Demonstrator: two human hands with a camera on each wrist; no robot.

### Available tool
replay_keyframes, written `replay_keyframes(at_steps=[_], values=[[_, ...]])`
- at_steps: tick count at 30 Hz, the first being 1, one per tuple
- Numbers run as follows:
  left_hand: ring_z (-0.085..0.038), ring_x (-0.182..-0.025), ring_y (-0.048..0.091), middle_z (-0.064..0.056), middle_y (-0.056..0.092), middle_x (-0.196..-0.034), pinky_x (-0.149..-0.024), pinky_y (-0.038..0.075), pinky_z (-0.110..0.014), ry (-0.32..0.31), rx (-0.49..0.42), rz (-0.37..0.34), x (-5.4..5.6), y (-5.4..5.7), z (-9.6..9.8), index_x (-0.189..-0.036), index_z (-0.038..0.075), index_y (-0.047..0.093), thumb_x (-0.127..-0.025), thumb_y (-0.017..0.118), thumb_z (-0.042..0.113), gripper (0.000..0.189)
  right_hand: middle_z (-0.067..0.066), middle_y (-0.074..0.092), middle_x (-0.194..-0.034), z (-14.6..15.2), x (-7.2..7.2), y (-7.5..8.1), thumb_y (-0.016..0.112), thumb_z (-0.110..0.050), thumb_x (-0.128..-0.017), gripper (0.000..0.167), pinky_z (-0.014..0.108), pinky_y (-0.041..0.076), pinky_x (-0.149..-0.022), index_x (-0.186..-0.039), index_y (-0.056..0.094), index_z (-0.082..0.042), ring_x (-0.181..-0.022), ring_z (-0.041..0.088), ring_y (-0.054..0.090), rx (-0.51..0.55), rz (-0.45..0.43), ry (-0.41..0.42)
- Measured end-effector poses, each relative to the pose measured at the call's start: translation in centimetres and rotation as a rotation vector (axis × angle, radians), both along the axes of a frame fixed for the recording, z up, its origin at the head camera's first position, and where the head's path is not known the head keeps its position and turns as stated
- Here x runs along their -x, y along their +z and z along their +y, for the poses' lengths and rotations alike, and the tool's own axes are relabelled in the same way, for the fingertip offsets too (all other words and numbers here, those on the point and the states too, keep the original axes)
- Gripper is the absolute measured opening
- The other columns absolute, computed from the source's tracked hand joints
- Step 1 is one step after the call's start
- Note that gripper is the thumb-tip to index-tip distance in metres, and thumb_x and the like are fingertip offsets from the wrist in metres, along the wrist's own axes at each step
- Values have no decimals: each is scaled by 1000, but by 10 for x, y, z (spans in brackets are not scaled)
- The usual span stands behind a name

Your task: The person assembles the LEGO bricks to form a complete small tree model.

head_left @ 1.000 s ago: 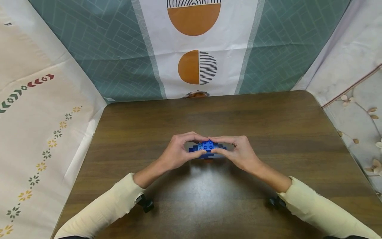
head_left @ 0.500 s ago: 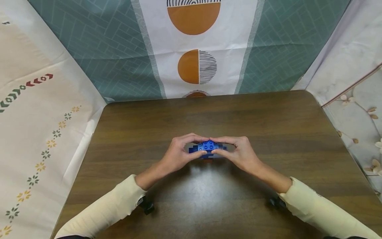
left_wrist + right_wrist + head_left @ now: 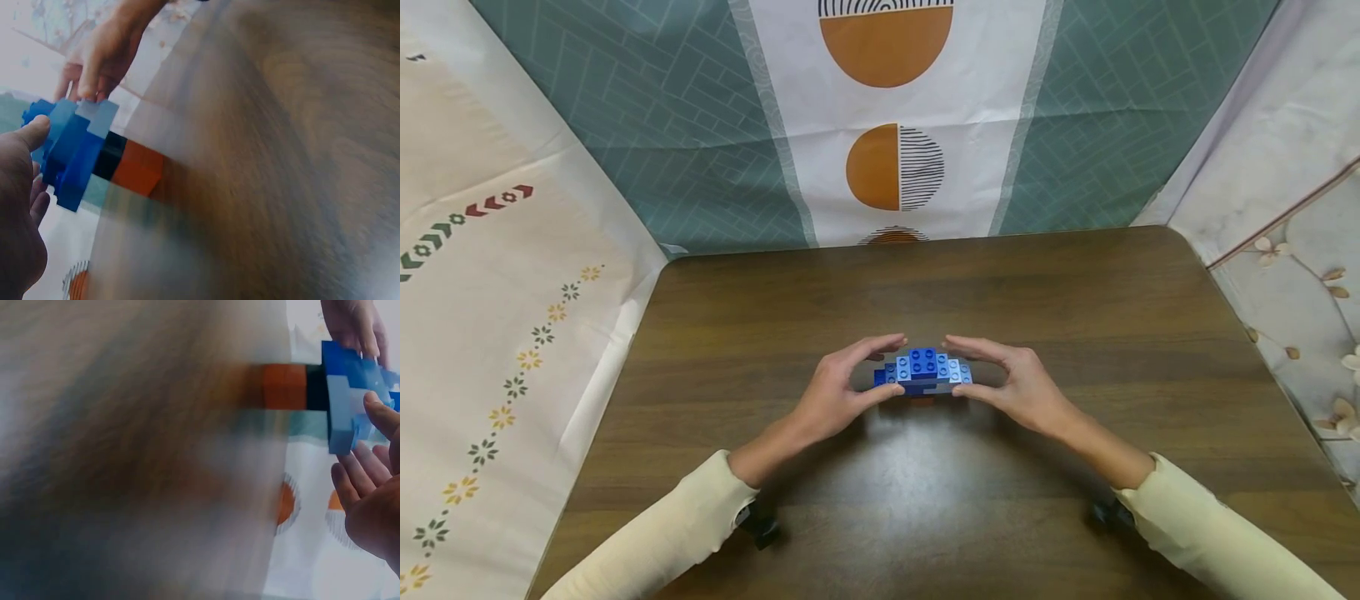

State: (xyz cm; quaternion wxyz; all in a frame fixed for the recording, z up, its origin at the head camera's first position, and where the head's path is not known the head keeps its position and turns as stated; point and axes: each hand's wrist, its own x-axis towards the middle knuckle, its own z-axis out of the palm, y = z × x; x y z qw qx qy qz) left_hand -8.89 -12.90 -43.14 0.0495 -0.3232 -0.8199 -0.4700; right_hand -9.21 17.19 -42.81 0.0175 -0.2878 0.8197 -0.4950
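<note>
A stack of toy building bricks stands upright on the table, with a bright blue brick (image 3: 922,361) on top. Lighter and darker blue bricks step down to both sides beneath it. In the left wrist view, an orange brick (image 3: 140,167) forms the foot, with a black brick (image 3: 110,155) just above. My left hand (image 3: 835,390) is around the stack's left side, thumb in front and fingers behind. My right hand (image 3: 1024,390) mirrors it at the right end, near a pale blue brick (image 3: 340,422). Fingers and thumbs are spread apart; whether they touch the bricks I cannot tell.
The brown wooden table (image 3: 925,292) extends around the stack to a rounded far edge. A patterned cloth (image 3: 700,150) hangs behind it, with pale cloths at the left and right. Dark wrist devices (image 3: 760,527) sit under the sleeves.
Both hands have moved apart, left and right, from the top bright blue brick. The fingertips no longer meet above it, and the gaps between fingers and thumbs are wider. The stack stays in place.
</note>
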Motion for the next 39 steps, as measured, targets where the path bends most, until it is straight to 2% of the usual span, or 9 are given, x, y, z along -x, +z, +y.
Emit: replay_keyframes(at_steps=[6, 13, 17, 27, 34, 39], values=[[-19, -129, 65, -2, 66, -145, -107, 54, -42, 34, 37, -3, -4, -11, -13, -147, 11, 62, -93, 85, 17, 59, 7, 67, -143, 13, -3, -10, 89, -10, -86, 63, 55, 53, -105, -145, 67, -10, -127, 32, 67, -88, -11, -42], [-17, -130, 65, -1, 67, -144, -108, 53, -40, 61, 70, -11, -10, -22, -21, -145, 12, 65, -94, 85, 19, 55, 8, 71, -137, 18, -7, -16, 89, -8, -86, 56, 52, 54, -103, -139, 71, -11, -125, 31, 69, -87, -9, -52], [-22, -129, 66, -5, 68, -143, -106, 54, -42, 63, 60, -4, -12, -25, -22, -144, 10, 66, -93, 85, 17, 55, 9, 73, -134, 18, -9, -19, 89, -6, -86, 54, 51, 55, -101, -137, 73, -10, -122, 30, 71, -67, -16, -61], [-25, -121, 71, -9, 69, -139, -100, 58, -38, 79, 34, -8, -17, -32, -25, -142, 8, 67, -93, 84, 9, 52, 9, 73, -134, 17, -10, -24, 87, -3, -87, 51, 50, 58, -98, -136, 73, -10, -121, 31, 71, -51, 4, -79], [-23, -116, 73, -11, 73, -132, -95, 60, -34, 85, 0, 3, -17, -34, -24, -139, 7, 70, -92, 84, 6, 48, 10, 74, -131, 16, -11, -24, 86, 2, -87, 48, 48, 59, -95, -132, 75, -7, -118, 31, 72, -54, 22, -98], [-23, -115, 74, -12, 73, -132, -94, 60, -35, 86, -9, -7, -17, -32, -23, -138, 6, 70, -95, 81, 8, 45, 11, 74, -131, 15, -10, -23, 84, -1, -89, 44, 47, 59, -96, -132, 75, -6, -118, 30, 72, -54, 19, -104]])
